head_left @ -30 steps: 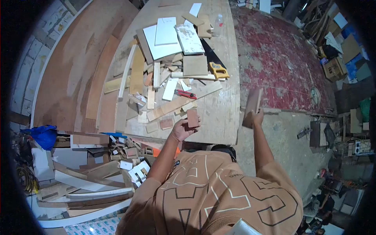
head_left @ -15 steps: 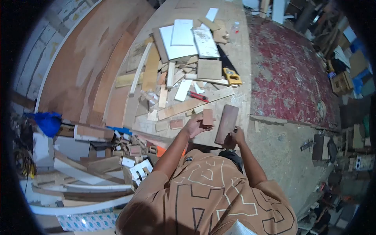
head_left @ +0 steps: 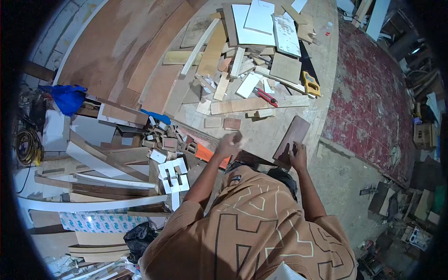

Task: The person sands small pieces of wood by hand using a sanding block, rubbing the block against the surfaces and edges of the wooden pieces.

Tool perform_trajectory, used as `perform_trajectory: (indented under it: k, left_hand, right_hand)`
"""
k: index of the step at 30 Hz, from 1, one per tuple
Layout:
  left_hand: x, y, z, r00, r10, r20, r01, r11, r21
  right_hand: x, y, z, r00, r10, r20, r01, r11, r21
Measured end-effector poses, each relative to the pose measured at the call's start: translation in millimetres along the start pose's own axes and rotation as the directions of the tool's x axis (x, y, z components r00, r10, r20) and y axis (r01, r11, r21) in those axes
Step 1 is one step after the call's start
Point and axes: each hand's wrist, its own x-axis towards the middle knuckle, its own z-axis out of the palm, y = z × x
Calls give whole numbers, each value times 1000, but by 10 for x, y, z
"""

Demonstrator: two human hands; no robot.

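Steady the dark board (head_left: 293, 133) flat with the right hand (head_left: 298, 157). The left hand (head_left: 228, 145) blurs; neither grip's closure can be told.

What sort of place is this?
Probably a woodworking shop: there is a yellow-handled saw on the bench, with wood offcuts around it and curved boards piled nearby.

The board (head_left: 295, 134) is reddish brown, the saw handle (head_left: 308, 79) yellow, the cutter (head_left: 267, 97) red; the tan shirt (head_left: 252, 207) bears letters (head_left: 241, 230) outlined in black and cream.
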Motion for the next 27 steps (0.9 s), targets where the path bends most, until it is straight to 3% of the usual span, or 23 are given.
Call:
perform_trajectory:
  k: [1, 3, 5, 8, 12, 18, 21, 25, 27]
  left_hand:
    - [-29, -87, -80, 973, 141, -180, -100, 970, 222]
    - [-29, -217, -298, 894, 280, -351, -163, 931, 327]
    - [34, -311, -621, 869, 282, -406, -105, 908, 406]
    - [170, -273, -1046, 931, 188, -313, 61, 765, 641]
    - [335, -26, -1197, 974, 91, -207, 94, 667, 739]
    - [551, -503, -978, 991, -28, -130, 123, 567, 815]
    - [542, -457, -914, 988, -10, -156, 131, 603, 787]
    - [470, -211, -902, 986, 62, -152, 98, 520, 849]
    - [477, -142, -894, 958, 265, -108, -59, 551, 832]
  right_hand:
    - [22, -9, 13, 1000, -3, 3, 3, 1000, -2]
    - [75, -38, 60, 982, -178, -61, 173, 981, -87]
    - [149, -59, 70, 984, -174, -39, 170, 982, -86]
    - [214, -68, 46, 985, -172, -24, 170, 982, -78]
    - [233, -31, 22, 979, -200, -41, 197, 979, -62]
    - [138, 14, -75, 996, -87, -30, 87, 996, -5]
    - [82, -32, -179, 1000, 14, -21, -12, 998, 62]
    - [98, 150, -101, 997, -26, -79, 27, 1000, 10]
    - [119, 195, -60, 985, -118, -129, 112, 992, -54]
